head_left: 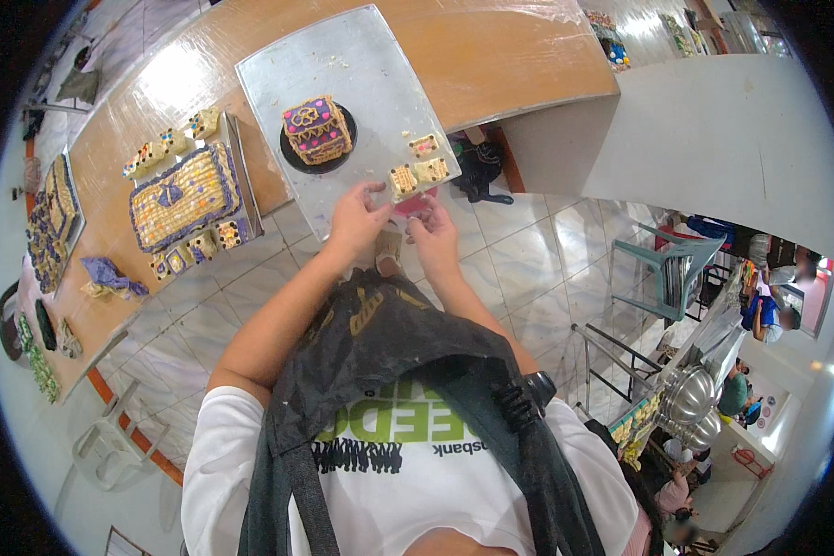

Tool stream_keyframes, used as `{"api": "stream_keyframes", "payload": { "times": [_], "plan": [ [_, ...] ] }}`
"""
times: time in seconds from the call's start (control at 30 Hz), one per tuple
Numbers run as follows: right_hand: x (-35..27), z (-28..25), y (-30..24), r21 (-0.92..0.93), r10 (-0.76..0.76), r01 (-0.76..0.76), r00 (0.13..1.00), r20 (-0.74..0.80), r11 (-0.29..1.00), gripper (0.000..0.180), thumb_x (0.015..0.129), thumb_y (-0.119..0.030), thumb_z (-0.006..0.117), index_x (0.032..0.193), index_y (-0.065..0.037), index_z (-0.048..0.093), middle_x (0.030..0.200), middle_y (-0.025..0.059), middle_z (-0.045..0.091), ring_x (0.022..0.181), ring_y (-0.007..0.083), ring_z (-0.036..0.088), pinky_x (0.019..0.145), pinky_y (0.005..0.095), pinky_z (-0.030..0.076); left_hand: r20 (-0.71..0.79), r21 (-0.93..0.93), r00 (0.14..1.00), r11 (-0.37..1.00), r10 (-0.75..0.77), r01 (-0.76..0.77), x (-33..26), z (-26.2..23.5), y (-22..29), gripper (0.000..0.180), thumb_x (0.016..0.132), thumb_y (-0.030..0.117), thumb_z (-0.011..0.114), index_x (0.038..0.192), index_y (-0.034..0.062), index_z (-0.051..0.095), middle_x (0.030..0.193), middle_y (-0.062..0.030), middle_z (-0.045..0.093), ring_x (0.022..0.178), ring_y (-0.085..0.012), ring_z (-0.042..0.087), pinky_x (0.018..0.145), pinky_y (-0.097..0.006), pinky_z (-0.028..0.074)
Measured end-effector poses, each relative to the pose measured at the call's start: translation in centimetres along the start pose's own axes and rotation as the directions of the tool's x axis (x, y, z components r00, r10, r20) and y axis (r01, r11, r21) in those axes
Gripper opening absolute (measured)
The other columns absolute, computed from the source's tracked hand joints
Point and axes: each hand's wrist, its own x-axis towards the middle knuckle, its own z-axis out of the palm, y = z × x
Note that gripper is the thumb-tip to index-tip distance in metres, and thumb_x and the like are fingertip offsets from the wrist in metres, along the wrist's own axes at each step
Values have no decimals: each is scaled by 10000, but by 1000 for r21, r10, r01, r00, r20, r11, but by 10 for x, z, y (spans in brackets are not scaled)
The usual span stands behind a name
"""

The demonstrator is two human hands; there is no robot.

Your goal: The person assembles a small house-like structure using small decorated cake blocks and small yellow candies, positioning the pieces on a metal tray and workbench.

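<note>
My left hand (360, 221) is at the near edge of a metal tray (371, 69), thumb and fingers apart, with nothing visible in it. Just to its right, my right hand (434, 233) has its fingers curled together beside a pink thing (411, 205), whose kind I cannot make out. Whether the fingers grip it is unclear. Past my fingertips, small decorated cakes (403, 181) sit on the tray's near right corner. Farther left on the tray, a chest-shaped cake (311, 122) with purple and pink decoration stands on a round black board (289, 156).
Left of the tray, a rectangular piped cake (183, 196) and several small cakes lie on the wooden table (491, 56), with a crumpled purple piping bag (111, 278) nearer. A green plastic chair (663, 269) stands at right. Metal bowls (690, 394) and people are farther right.
</note>
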Motion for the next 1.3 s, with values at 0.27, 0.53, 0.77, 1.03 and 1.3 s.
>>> {"api": "stream_keyframes", "payload": {
  "times": [0.27, 0.53, 0.77, 1.03, 1.3],
  "plan": [
    [7, 6, 3, 142, 0, -11, 997, 78, 990, 518, 757, 21, 515, 1246, 21, 345, 831, 37, 544, 692, 80, 502, 594, 200, 404, -6, -213, 993, 970, -122, 118, 0, 10, -9, 324, 722, 136, 623, 1017, 12, 575, 612, -14, 544, 537, -79, 474, 489, -249, 389],
    [9, 6, 5, 210, 51, -80, 989, 140, 974, 509, 761, 25, 484, 1247, -22, 340, 848, 71, 547, 632, 118, 522, 533, 227, 425, 23, -387, 985, 907, -172, 167, -3, 13, -14, 290, 744, 105, 593, 1014, 4, 562, 674, -5, 563, 585, -61, 478, 527, -227, 387],
    [6, 10, -1, 237, 86, -118, 986, 143, 964, 471, 757, 35, 483, 1217, -5, 393, 872, 38, 565, 723, 91, 522, 611, 216, 425, -65, -222, 992, 971, -104, 87, -6, 8, -11, 277, 754, 111, 622, 1004, 7, 567, 601, 47, 474, 549, -46, 406, 500, -222, 335],
    [2, 14, -7, 313, 188, -230, 970, 157, 921, 462, 746, 34, 446, 1205, -12, 418, 935, 50, 548, 782, 124, 527, 640, 245, 440, -248, 4, 968, 999, 47, -47, -14, 10, 1, 340, 696, 146, 672, 993, 16, 569, 548, -19, 446, 489, -104, 408, 465, -270, 353],
    [8, 12, -12, 369, 236, -311, 943, 235, 876, 483, 698, 51, 409, 1178, 4, 436, 961, 56, 535, 747, 120, 525, 597, 235, 432, -297, 178, 946, 981, 126, -75, -10, 12, 4, 396, 684, 178, 693, 1006, 10, 537, 568, -53, 482, 496, -164, 459, 484, -312, 387]
  ]
}}
